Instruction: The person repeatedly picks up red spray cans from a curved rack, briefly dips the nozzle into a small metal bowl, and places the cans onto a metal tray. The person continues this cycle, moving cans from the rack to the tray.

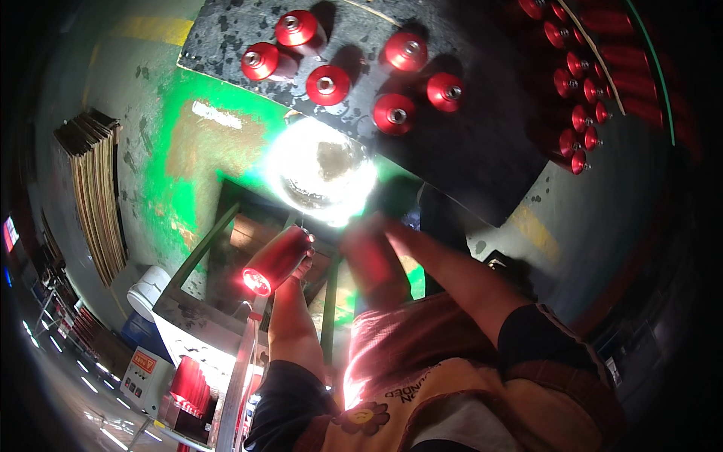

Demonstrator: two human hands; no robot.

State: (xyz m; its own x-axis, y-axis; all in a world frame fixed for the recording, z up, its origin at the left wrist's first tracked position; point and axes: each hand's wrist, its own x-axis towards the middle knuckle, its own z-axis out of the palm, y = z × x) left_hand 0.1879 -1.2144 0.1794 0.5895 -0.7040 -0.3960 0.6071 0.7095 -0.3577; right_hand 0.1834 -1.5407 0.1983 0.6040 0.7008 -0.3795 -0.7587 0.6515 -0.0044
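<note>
A shiny red metal bottle lies tilted in my left hand. Its narrow neck points up and right, its bright round base down and left; my fingers go around its far side, partly hidden. My right hand grips the top end of a second red bottle, which hangs in front of my body and is smeared by motion. Just beyond both hands is a round, basin-like thing, so glaring that its inside is hard to make out.
Several red bottles stand on a wet dark tabletop ahead. More red bottles line the far right. A stack of cardboard sheets, a white bucket and a control box are at left. A dark metal frame lies below my left hand.
</note>
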